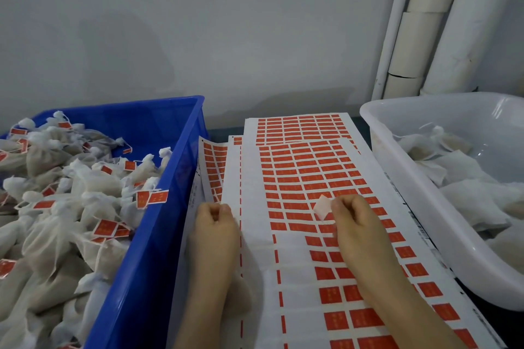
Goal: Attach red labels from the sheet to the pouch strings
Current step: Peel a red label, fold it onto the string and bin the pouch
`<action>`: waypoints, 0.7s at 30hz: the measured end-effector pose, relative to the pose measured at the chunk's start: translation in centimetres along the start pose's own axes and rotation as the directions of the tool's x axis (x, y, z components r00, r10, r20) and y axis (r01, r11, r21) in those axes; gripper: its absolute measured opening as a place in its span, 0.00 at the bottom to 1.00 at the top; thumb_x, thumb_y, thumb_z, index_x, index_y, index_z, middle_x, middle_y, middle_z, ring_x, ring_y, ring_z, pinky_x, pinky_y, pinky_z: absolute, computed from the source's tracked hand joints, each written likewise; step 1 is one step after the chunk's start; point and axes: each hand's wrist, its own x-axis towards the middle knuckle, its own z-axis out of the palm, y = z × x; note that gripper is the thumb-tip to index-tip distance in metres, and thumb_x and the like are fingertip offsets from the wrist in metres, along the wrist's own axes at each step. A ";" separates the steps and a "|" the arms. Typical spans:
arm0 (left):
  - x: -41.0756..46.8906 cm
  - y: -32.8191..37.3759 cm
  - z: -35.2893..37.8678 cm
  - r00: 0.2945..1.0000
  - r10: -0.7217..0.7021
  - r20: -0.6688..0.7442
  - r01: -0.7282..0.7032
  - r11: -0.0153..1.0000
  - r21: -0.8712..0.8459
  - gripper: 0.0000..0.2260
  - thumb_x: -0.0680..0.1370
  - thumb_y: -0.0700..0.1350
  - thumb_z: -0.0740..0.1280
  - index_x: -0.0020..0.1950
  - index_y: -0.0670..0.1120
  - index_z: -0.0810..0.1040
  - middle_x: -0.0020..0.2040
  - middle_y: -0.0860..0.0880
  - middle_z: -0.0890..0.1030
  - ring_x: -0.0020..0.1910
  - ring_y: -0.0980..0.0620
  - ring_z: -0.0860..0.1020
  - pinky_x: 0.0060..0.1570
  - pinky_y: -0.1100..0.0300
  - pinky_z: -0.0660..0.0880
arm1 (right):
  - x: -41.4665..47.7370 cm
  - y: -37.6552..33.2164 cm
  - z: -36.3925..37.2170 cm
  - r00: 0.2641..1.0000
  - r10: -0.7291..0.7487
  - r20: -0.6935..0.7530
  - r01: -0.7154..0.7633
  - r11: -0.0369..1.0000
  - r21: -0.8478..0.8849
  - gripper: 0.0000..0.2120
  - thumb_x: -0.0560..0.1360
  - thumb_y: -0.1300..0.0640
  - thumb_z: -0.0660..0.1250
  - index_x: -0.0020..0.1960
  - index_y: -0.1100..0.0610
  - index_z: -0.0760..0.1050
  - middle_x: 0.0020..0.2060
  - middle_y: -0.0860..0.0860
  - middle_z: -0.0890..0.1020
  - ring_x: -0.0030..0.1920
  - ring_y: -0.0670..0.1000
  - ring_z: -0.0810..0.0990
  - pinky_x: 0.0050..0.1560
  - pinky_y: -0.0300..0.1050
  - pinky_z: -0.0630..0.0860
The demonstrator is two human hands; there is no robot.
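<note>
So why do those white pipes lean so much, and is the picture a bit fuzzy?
Head view: the wide-angle lens tilts the white pipes and bows the blue bin rim; the whole frame is soft, so print on the red labels is unreadable.

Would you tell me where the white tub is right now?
The white tub sits at the right of the head view, beside the label sheets, past the right hand.

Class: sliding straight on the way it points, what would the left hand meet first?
The left hand would likely meet the underlying label sheet beside the blue crate; depth unclear.
</note>
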 end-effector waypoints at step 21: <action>-4.8 2.9 -1.5 0.721 0.258 0.643 0.141 0.854 -0.501 0.09 0.67 0.51 0.68 0.42 0.50 0.85 0.40 0.46 0.85 0.20 0.58 0.68 0.21 0.69 0.65 | -0.8 -1.6 -0.5 0.985 -0.158 -0.073 0.174 0.916 0.363 0.12 0.72 0.56 0.70 0.49 0.45 0.69 0.38 0.33 0.81 0.38 0.38 0.82 0.30 0.26 0.72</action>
